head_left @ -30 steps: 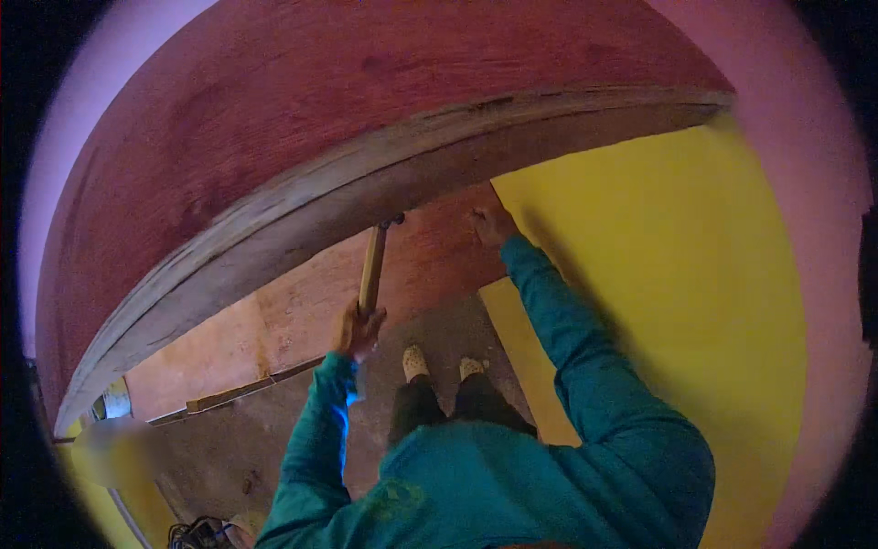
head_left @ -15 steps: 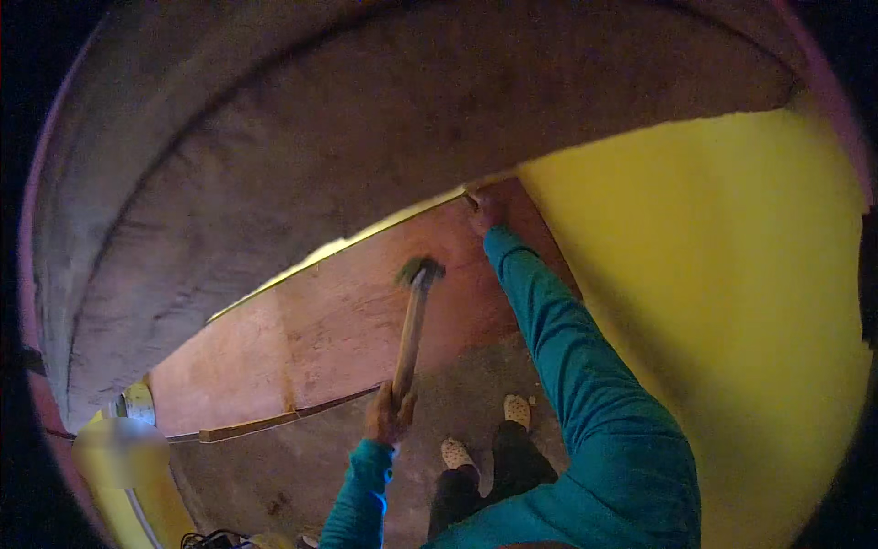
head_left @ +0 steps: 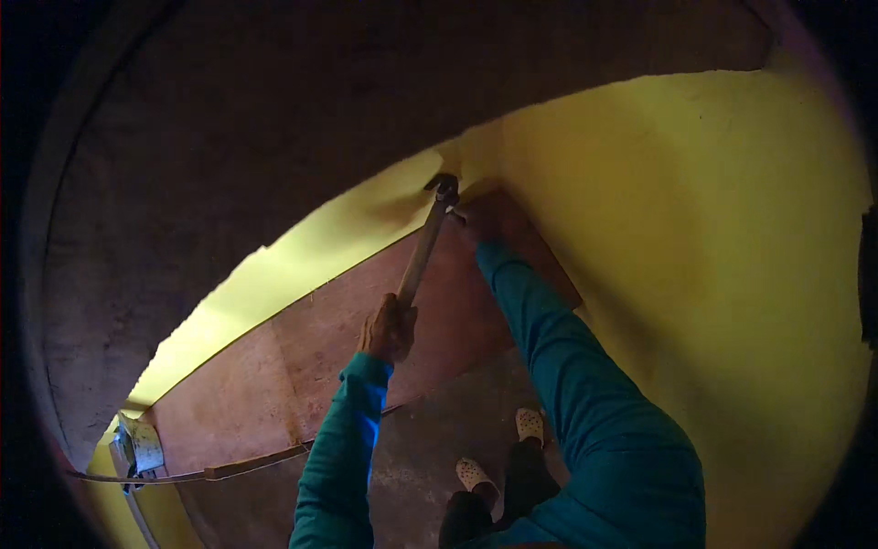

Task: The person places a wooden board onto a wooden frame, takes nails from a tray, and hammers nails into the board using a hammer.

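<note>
My left hand (head_left: 389, 329) is closed around the wooden handle of a claw hammer (head_left: 423, 252), which slants up and away from it. The dark hammer head is at the far edge of a reddish-brown board (head_left: 357, 320), right beside my right hand (head_left: 474, 226). That hand is in shadow near the board's far right corner, its fingers closed around a small thing too dark to make out. From this view I cannot tell whether the hammer head touches it.
A large dark brown panel (head_left: 302, 119) with a ragged edge spans the upper view. Yellow wall (head_left: 713, 238) rises on the right and behind the board. A whitish container (head_left: 144, 444) stands at the far left. Below are a wooden strip (head_left: 256, 462) and my clogs (head_left: 476, 476).
The hammer has moved up and away from me, from over the board to beside my right hand. My right hand stays near the corner. The view has shifted and darkened, showing more yellow wall.
</note>
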Available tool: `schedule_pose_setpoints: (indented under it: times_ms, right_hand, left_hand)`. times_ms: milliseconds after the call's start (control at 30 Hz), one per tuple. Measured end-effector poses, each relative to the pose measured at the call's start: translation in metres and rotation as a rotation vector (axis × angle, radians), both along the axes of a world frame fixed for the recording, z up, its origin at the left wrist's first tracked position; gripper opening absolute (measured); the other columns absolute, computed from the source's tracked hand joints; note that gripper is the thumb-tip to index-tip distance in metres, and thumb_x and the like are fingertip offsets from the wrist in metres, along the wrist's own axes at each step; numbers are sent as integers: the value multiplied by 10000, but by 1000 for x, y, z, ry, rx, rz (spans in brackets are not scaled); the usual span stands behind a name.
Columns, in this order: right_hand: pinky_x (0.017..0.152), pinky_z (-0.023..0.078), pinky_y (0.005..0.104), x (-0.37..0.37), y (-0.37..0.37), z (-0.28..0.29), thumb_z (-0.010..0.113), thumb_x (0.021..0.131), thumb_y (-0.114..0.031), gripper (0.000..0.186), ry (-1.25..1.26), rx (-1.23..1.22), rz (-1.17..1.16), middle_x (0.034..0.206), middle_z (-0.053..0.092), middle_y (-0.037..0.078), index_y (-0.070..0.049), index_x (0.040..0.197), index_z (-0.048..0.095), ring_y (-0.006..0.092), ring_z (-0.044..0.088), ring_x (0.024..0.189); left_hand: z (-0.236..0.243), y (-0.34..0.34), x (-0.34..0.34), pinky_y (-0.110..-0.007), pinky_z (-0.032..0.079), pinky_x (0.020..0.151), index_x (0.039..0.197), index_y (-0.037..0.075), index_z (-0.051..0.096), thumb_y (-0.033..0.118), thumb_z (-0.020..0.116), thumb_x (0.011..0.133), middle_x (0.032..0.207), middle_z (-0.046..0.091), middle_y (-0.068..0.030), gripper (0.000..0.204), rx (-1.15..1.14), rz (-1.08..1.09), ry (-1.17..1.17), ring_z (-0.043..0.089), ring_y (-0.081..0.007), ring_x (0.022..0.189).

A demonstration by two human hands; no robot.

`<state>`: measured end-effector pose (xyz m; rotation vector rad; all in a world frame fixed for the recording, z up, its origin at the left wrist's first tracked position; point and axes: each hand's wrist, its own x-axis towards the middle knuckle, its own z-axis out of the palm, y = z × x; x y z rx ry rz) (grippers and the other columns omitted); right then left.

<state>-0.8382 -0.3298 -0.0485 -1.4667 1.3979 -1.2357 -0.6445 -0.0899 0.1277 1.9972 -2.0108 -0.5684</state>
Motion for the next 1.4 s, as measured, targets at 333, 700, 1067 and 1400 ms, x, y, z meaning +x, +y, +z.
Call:
schedule_pose_setpoints:
  times_ms: [333,700,1067,1400]
  right_hand:
    - [499,406,342,-40,5,0,555,829,-206,207,-828,111,-98,628,560,66,-31,753,633,161,518,554]
    - [1016,303,412,-19,110,46,391,885,-225,381,958,-225,-106,1287,451,110,-21,1191,490,297,404,1180]
    - [1061,244,417,-18,111,50,370,896,-195,419,1001,-120,-103,1324,408,118,-36,1282,405,306,359,1226]
    - [1060,243,427,-29,110,42,348,898,-208,399,922,-66,-95,1325,405,141,-39,1246,447,318,346,1238]
  left_hand:
    - [11,-22,-14,-482,421,541,902,46,462,285,570,827,660,554,-226,273,-3,-79,82,571,-419,655]
    - [-24,-14,26,-480,428,551,912,32,471,289,574,823,701,555,-251,291,-404,29,217,568,-426,681]
    - [30,-10,5,-449,461,590,1010,-17,499,320,568,822,748,580,-261,391,-389,69,428,601,-403,677]
    - [73,17,-5,-483,444,584,943,5,486,266,584,814,688,571,-242,307,-231,-47,231,589,-408,690]
